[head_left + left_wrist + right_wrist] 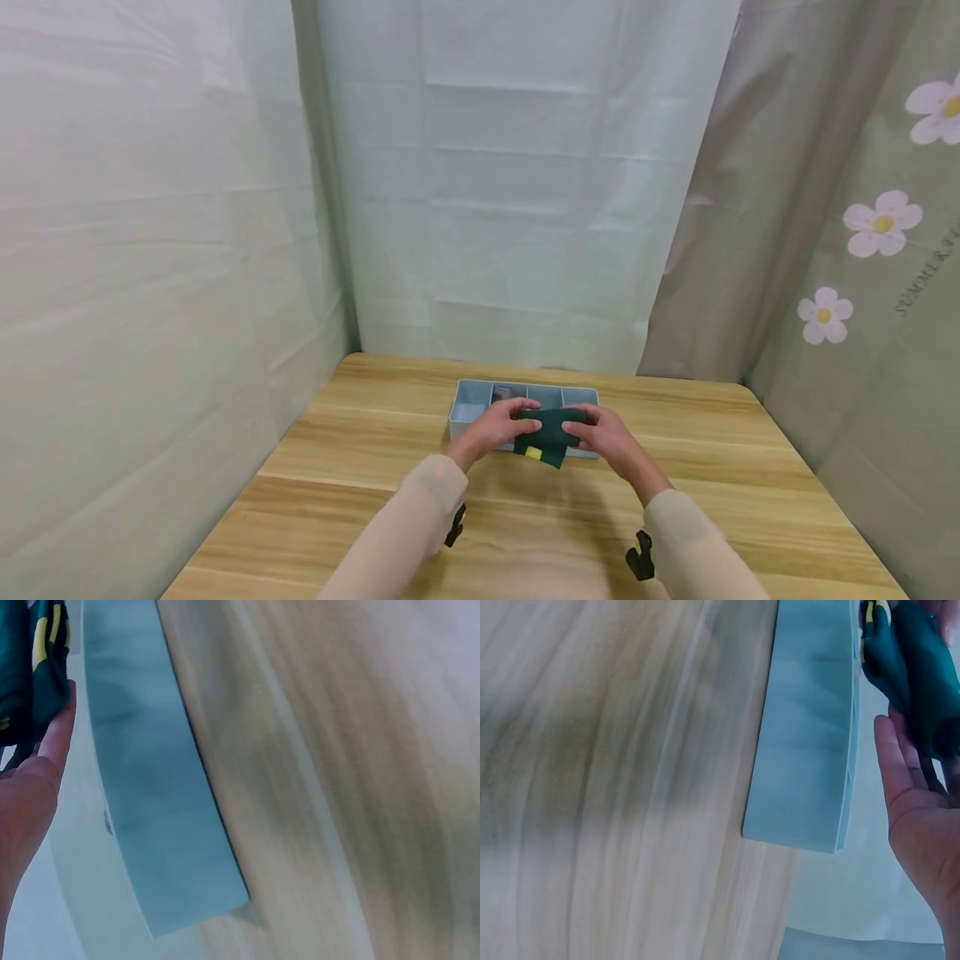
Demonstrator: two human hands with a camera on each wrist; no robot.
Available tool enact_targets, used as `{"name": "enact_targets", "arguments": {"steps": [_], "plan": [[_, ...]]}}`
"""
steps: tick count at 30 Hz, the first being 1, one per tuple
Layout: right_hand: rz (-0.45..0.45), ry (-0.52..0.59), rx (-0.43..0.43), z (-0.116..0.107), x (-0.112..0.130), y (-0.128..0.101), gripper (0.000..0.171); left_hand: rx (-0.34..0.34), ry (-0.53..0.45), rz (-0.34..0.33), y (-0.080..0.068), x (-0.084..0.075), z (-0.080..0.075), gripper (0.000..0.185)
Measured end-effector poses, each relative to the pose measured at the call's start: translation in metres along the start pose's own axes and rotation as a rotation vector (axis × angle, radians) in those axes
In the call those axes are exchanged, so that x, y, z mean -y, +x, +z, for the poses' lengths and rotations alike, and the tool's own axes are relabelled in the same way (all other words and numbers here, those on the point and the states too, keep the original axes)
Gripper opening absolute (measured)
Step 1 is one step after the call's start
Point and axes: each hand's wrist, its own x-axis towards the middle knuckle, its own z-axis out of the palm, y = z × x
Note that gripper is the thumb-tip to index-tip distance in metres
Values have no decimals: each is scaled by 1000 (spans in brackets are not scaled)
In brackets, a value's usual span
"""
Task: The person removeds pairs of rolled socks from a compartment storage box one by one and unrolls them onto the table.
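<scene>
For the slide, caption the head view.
Both hands, left and right, hold a dark green cloth over a blue divided tray.

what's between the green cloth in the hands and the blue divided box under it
Nothing visible. Both the left hand and right hand hold the dark green cloth just over the blue box, at its near edge, with no object between them.

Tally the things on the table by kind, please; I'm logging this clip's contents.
Divided light-blue tray: 1
Dark green cloth with yellow patch, held by left hand and right hand: 1
Partly hidden item in a tray compartment: 1
Total: 3
</scene>
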Motion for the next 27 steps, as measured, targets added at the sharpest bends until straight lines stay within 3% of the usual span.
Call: {"name": "enact_targets", "arguments": {"steps": [8,16,21,27], "plan": [[20,11,-39,-3,-6,-6,38,-4,-36,-28,-6,9,12,41],[-43,-106,103,-17,-14,-19,62,-18,-48,-21,-12,16,27,37],[-59,-131,153,-22,-20,-25,52,0,-66,-41,-14,18,36,36],[-51,-164,116,-24,-29,-30,40,16,-97,-58,-18,19,47,34]]}}
